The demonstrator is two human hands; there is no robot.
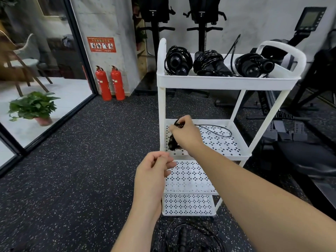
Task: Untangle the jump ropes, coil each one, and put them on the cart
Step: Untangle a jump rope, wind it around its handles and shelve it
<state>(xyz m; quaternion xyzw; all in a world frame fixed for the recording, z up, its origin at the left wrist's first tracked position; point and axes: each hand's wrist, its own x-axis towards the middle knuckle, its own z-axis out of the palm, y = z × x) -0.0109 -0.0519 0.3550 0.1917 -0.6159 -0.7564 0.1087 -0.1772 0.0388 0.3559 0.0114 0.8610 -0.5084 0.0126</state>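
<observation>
A white three-tier cart (227, 81) stands in front of me. Three coiled black jump ropes lie on its top tray: one at the left (177, 60), one in the middle (209, 63), one at the right (253, 65). My right hand (185, 134) reaches into the middle shelf (223, 142), shut on a black jump rope (172, 142) whose loose loop (221, 131) trails over the shelf. My left hand (154, 171) hovers lower, in front of the cart, fingers loosely curled with nothing in them. A tangle of black ropes (189, 235) lies on the floor below the cart.
Two red fire extinguishers (110, 83) stand by the grey pillar. A potted plant (34, 107) sits behind the glass wall at left. Black exercise machines (309, 110) crowd the back and right of the cart. Speckled black floor (72, 179) stretches to the left.
</observation>
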